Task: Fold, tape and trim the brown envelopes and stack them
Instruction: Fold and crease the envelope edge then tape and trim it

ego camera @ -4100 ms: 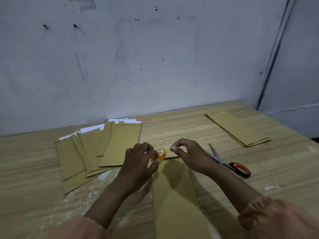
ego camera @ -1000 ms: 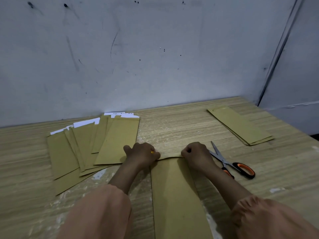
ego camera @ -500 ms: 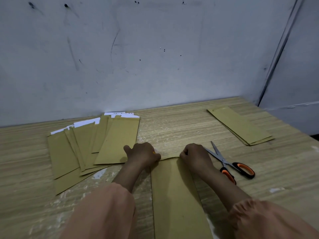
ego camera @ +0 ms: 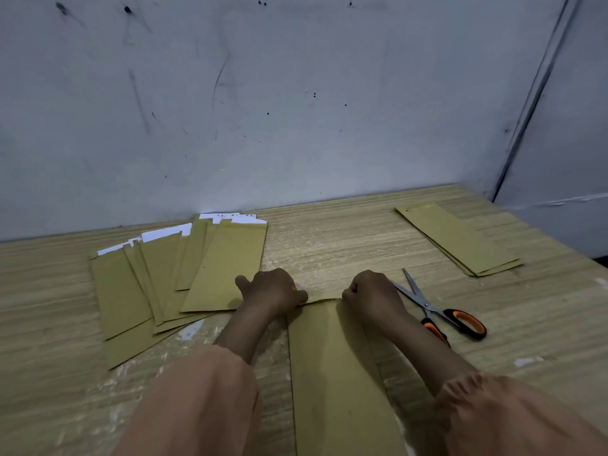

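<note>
A long brown envelope (ego camera: 335, 373) lies lengthwise on the wooden table (ego camera: 329, 245) in front of me. Both my hands sit as fists at its far edge. My left hand (ego camera: 271, 291) is at the far left corner, curled round a small orange tape roll (ego camera: 293, 287), of which only a sliver shows. At the far right corner, my right hand (ego camera: 371, 292) has its fingers curled down and pinches the tape end against the edge. The clear strip between the hands is too faint to see.
A fanned pile of brown envelopes (ego camera: 210, 271) with white paper showing at their tops lies to the left. Orange-handled scissors (ego camera: 441, 311) lie open just right of my right hand. A neat stack of envelopes (ego camera: 457, 240) sits at the far right. A grey wall backs the table.
Four seconds ago both hands held the tape roll and its end above the envelope. They have since come down onto its far edge and have hardly moved over the last second.
</note>
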Available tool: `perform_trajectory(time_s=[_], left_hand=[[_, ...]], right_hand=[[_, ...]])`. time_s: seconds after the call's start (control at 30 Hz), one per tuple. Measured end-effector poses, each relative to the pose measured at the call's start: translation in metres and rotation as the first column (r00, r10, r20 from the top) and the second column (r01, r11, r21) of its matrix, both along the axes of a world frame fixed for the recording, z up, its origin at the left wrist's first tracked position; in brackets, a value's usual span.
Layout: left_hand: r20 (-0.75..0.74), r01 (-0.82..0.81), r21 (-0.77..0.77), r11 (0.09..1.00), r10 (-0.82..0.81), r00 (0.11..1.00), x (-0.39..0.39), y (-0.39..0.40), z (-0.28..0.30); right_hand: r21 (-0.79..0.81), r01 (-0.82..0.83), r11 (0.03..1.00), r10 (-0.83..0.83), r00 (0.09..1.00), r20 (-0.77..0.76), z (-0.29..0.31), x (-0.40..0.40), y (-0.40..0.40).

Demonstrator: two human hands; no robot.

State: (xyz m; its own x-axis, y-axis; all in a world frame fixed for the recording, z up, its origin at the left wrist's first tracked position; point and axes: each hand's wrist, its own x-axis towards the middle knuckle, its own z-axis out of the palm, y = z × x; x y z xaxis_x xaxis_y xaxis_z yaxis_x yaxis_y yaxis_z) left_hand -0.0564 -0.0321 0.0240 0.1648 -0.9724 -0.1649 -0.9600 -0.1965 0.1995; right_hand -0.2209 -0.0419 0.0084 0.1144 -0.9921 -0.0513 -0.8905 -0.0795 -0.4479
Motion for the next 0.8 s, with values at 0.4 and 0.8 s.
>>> perform_trajectory(time_s=[0.4,0.8], left_hand=[[0.031,-0.024,-0.014,1.0,0.025,0.999,-0.004,0.002,-0.002],[0.085,-0.024,-0.033,0.999,0.026,0.996,-0.011,0.003,-0.002]], right_hand=[[0.022,0.019,1.0,-0.017,0.997,-0.081,0.003,0.005,-0.002],[-0.003,-0.029,1.0,0.027,0.975,-0.221,0.009,0.011,0.002]])
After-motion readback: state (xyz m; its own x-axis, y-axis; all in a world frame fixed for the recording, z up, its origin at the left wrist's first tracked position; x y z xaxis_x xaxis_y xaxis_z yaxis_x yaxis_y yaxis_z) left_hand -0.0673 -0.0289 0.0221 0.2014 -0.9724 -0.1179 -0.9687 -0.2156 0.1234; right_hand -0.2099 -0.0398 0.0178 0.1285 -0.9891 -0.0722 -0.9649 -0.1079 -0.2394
